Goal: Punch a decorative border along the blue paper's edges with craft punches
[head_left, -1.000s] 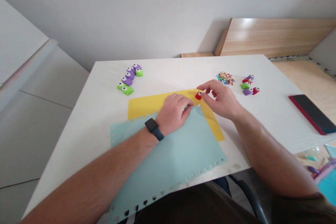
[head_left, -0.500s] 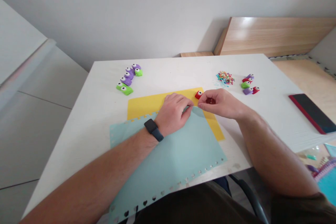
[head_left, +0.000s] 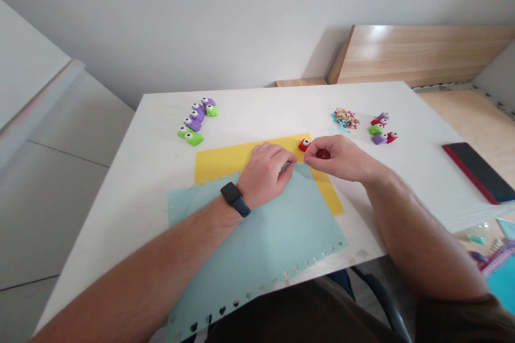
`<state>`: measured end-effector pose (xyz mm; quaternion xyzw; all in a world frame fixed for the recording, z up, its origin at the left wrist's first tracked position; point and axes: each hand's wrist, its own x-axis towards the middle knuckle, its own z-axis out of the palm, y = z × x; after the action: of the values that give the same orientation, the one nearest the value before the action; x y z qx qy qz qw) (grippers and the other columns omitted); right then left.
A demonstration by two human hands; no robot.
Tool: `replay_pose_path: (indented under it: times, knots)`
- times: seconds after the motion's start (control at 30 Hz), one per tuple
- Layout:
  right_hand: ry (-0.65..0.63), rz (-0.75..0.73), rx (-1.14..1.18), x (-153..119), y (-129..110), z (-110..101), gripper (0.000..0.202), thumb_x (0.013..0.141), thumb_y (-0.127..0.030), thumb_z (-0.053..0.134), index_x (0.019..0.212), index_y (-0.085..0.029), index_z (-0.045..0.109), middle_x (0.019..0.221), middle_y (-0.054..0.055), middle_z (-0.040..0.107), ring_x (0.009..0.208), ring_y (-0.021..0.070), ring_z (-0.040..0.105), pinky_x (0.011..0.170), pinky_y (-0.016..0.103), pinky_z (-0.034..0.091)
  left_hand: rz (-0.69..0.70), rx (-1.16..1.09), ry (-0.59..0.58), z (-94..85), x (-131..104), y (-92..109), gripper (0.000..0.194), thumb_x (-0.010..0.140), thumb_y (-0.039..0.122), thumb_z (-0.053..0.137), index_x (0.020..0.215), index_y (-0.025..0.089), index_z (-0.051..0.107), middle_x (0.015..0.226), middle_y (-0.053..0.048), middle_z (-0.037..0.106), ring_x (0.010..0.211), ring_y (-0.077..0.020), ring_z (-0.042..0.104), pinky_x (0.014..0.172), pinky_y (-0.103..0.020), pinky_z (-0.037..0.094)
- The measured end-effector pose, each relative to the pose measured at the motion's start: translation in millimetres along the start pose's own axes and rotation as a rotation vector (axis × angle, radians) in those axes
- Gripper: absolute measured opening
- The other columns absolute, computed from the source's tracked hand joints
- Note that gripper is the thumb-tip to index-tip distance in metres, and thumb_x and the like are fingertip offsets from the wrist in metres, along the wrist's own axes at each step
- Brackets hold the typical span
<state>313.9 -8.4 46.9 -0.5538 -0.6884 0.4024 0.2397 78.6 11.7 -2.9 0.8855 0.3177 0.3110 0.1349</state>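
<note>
A light blue paper sheet lies over a yellow sheet, with notches and small cut-out shapes along its near and far edges. My left hand, a dark watch on its wrist, rests on the blue sheet, finger and thumb closed at its far edge. Close beside it, the fingertips of my right hand are pinched together at the same edge near the far right corner; what lies between them is hidden. A dark red, shiny round thing shows within the curl of my right hand. Just beyond the fingertips sits a small red craft punch.
Several purple and green craft punches stand at the far left. A pile of colourful paper bits lies far right, near more punches. A dark, red-edged flat case is at the table's right edge. Wooden boards stand behind.
Almost nothing differs. Both hands hold the same pose at the blue sheet's far edge, and the papers and punches stay in place; the view shifts very slightly.
</note>
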Motion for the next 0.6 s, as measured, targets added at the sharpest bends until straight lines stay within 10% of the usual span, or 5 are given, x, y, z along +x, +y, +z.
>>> replay_pose_path:
  times: [0.6]
  knots:
    - [-0.062,-0.024,-0.041,2.4,0.1,3.6,0.021,0.09,-0.039,0.068,0.082,-0.019,0.071,0.072,-0.002,0.064,0.067,0.0143,0.054,0.062,0.029,0.041,0.135,0.09,-0.027,-2.0,-1.4,0.2,0.02,0.107,0.029,0.055,0.106,0.024,0.075,0.105,-0.005,0.078,0.1,-0.0229,0.062,0.095,-0.044,0.047]
